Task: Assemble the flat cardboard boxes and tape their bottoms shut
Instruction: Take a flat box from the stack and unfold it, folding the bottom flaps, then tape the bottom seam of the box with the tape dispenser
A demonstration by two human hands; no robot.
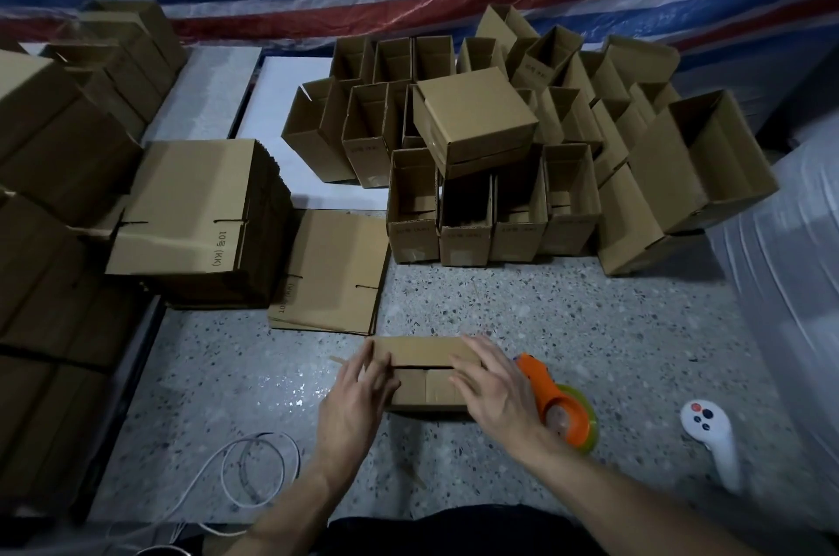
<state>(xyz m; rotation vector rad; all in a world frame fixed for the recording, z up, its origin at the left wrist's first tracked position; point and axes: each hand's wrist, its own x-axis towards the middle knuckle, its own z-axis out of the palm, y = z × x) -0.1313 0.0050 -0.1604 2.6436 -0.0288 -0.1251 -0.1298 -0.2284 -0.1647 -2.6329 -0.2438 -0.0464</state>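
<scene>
I have both hands on the box (424, 374), which sits on the speckled floor (590, 319) at lower centre of the frame, bottom flaps turned up toward me. My left hand (358, 392) lies flat over the box's left end and my right hand (495, 387) over its right end. On both, the fingers are straight and slightly spread, pressing the flaps down rather than pinching anything.

The box's long axis runs left to right across the frame, and the flap seam (422, 367) runs the same way between my two hands, so any strip of tape has to travel along that line.

What the next move turns on is the tape dispenser (563, 415) — orange, lying on the floor just beside the box's right end and partly hidden under my right wrist. It is far nearer my right hand than my left. I judge the sensible split is for the left to hold the flaps closed while the right reaches for the tape.

The flaps look folded but I see no tape on them yet. The stack of flat boxes (195, 210) waits at middle left, with the assembled boxes (472, 210) crowded in the upper centre.
</scene>
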